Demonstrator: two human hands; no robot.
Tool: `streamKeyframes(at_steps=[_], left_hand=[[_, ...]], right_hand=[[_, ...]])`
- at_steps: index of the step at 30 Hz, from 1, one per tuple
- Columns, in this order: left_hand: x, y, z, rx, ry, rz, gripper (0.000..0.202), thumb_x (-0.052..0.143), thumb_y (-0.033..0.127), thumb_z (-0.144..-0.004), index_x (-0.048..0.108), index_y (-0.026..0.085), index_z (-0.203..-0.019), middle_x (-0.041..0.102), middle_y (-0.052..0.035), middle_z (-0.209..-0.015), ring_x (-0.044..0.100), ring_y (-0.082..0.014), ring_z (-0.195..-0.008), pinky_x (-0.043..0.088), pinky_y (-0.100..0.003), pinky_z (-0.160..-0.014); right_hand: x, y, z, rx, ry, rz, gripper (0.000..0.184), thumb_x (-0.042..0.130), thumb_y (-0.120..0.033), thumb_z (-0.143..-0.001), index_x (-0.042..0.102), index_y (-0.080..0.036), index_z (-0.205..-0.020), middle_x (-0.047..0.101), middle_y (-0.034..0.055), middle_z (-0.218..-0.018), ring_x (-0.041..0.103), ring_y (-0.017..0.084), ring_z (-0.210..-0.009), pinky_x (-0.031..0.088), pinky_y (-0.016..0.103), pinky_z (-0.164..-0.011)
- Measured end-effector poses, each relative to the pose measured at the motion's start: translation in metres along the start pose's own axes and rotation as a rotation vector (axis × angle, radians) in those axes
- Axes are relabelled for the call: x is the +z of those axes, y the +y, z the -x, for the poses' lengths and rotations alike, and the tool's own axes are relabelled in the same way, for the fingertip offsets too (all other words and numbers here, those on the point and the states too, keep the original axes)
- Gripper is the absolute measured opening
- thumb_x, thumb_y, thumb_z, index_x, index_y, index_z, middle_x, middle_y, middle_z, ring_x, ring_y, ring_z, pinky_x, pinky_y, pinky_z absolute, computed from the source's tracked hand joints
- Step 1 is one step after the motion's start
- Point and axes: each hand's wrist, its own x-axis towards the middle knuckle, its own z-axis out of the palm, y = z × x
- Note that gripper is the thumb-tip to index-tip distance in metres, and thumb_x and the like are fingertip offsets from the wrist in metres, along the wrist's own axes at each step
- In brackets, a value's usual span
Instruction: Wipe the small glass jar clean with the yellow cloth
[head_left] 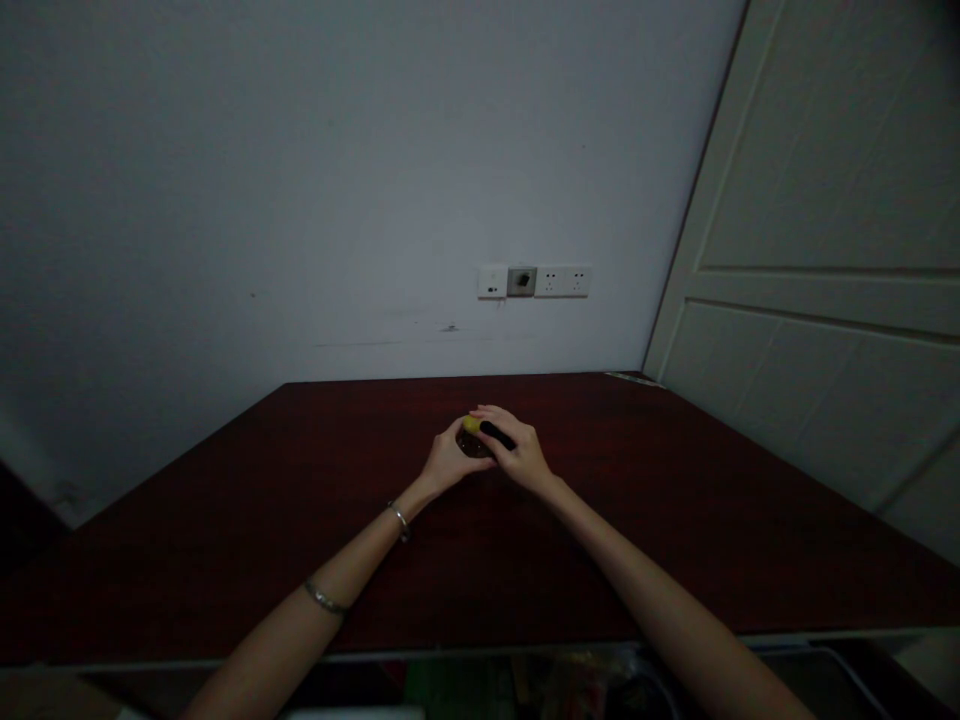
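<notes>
My left hand curls round the left side of a small, dark, shiny round object, perhaps a glass or jar, at the middle of the table. My right hand is closed on a short black handle that slants down to the right. At the handle's upper left end sits a rounded yellow piece, over the dark object. Whether the yellow piece and the handle are one tool, I cannot tell. My fingers hide much of the round object.
The dark red wooden table reaches back to a pale wall with a row of sockets and a switch. A white panelled door stands along the right. Below the front edge, several dim items lie on a shelf or in a drawer.
</notes>
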Motion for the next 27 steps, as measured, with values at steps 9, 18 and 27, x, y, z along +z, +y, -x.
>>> streamKeyframes(at_steps=[9,18,27], left_hand=[[0.0,0.005,0.001,0.019,-0.074,0.141,0.082,0.084,0.028,-0.045,0.051,0.013,-0.118,0.061,-0.0121,-0.113,0.058,-0.0257,-0.104,0.045,-0.039,-0.093],[0.003,0.0,-0.002,-0.069,-0.067,0.364,0.074,0.083,0.023,-0.046,0.052,0.012,-0.113,0.06,-0.0135,-0.112,0.058,-0.0255,-0.103,0.045,-0.039,-0.092],[0.002,0.011,-0.002,-0.171,-0.043,0.459,0.079,0.085,0.023,-0.04,0.052,0.011,-0.11,0.061,-0.014,-0.111,0.06,-0.0253,-0.1,0.046,-0.038,-0.09]], right_hand=[[-0.005,0.016,-0.007,0.308,0.168,-0.158,0.029,0.055,-0.041,-0.08,0.068,-0.017,-0.092,0.07,0.0063,-0.094,0.065,0.023,-0.088,0.051,0.034,-0.079],[-0.007,-0.007,0.004,0.071,0.056,0.003,0.029,0.053,-0.029,-0.083,0.062,-0.024,-0.11,0.063,0.0041,-0.114,0.056,0.021,-0.111,0.041,0.036,-0.099],[-0.007,0.009,0.001,0.28,0.174,-0.225,0.032,0.054,-0.042,-0.081,0.066,-0.019,-0.101,0.067,0.0074,-0.108,0.062,0.025,-0.099,0.048,0.039,-0.089]])
